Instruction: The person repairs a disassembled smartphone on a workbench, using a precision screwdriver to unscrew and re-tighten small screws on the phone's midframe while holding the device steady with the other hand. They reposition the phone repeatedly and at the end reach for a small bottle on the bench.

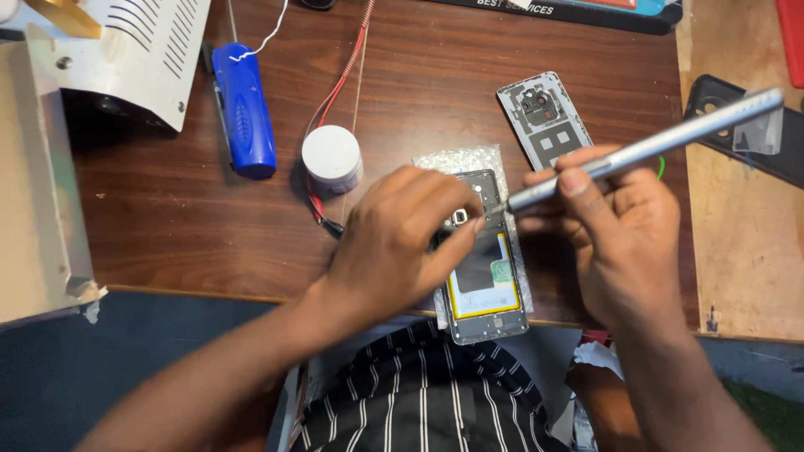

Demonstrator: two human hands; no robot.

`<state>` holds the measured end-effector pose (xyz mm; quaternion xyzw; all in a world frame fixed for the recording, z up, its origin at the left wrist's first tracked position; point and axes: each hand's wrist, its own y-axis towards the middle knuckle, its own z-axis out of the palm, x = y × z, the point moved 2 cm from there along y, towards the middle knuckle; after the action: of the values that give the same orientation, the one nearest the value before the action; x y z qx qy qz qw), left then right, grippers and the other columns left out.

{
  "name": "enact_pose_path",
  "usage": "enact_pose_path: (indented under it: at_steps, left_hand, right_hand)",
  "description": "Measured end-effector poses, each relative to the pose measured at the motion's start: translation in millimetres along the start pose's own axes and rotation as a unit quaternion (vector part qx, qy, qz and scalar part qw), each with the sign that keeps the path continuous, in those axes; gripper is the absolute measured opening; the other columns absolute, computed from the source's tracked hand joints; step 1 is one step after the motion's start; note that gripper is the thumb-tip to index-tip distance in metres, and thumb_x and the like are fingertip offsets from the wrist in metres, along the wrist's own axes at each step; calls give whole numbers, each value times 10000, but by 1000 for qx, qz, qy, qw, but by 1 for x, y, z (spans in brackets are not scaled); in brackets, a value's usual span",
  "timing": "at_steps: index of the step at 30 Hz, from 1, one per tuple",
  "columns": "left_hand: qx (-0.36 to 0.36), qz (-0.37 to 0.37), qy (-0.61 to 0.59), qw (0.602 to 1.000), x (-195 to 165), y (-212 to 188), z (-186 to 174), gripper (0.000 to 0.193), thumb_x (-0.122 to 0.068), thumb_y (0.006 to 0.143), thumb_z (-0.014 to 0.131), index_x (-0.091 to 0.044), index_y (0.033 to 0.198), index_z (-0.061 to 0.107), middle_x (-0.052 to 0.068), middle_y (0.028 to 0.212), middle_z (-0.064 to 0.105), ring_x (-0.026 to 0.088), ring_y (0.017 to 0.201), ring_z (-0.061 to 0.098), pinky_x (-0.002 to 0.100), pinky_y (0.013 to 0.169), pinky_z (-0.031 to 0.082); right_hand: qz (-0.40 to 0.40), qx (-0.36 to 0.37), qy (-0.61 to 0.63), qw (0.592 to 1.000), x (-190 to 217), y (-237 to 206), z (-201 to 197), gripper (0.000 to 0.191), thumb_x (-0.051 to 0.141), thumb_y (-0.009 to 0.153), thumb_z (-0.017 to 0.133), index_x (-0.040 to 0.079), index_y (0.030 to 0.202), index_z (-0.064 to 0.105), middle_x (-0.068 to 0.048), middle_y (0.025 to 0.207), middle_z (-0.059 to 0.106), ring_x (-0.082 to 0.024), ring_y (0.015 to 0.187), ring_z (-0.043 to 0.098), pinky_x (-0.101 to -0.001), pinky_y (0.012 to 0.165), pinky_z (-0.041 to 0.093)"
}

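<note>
An opened phone (487, 293) with its back off lies on the brown wooden table (209, 218), its yellow-edged battery showing. My left hand (402, 238) rests over the phone's upper half, fingers pressing on it. My right hand (615, 230) grips a silver screwdriver (662, 142) like a pen, its tip touching the phone's top area near the camera opening. A clear plastic wrap (456, 161) lies under the phone.
A grey inner phone cover (544, 119) lies behind the phone. A small white round jar (332, 159), a blue-handled tool (243, 113), red and white wires (339, 79), a white metal box (50, 167) at left, and a dark phone case (712, 105) at right.
</note>
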<state>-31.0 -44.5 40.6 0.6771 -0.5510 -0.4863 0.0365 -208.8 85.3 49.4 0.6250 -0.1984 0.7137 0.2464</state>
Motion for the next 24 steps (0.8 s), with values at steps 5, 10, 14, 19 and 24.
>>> enact_pose_path:
  at_steps: [5,10,14,19,24]
  left_hand:
    - [-5,13,-21,1000,16,24,4,135,-150,948,727,-58,997,641,104,944,658,309,924,657,430,802,503]
    - [-23,45,-3,999,29,38,3,134,-149,952,728,-53,981,639,100,936,675,296,917,680,426,790,522]
    - [-27,47,23,998,38,44,4,114,-143,948,736,-59,959,660,85,909,689,272,874,686,423,756,523]
    - [-26,24,9,999,45,48,3,103,-154,926,752,-80,928,680,53,884,716,249,862,695,405,749,526]
    - [-27,-9,-20,999,47,43,7,103,-147,902,745,-73,927,677,59,886,722,251,864,692,403,757,525]
  right_hand:
    - [-82,26,-27,996,12,16,2,157,89,1123,596,-29,1224,570,-179,1124,711,-219,960,737,-341,868,657]
    - [-124,36,-45,991,11,27,6,154,106,1141,611,-19,1218,564,-164,1129,721,-214,998,743,-344,900,664]
    - [-130,44,-71,988,9,42,8,150,117,1158,613,-21,1208,587,-167,1069,729,-205,949,755,-353,903,677]
    - [-165,129,-113,971,19,57,1,184,111,1117,631,2,1237,543,-157,1186,718,-199,1088,735,-336,968,655]
    - [-187,144,-125,964,8,59,-2,200,104,1160,648,-17,1268,531,-173,1171,718,-205,1092,736,-334,968,657]
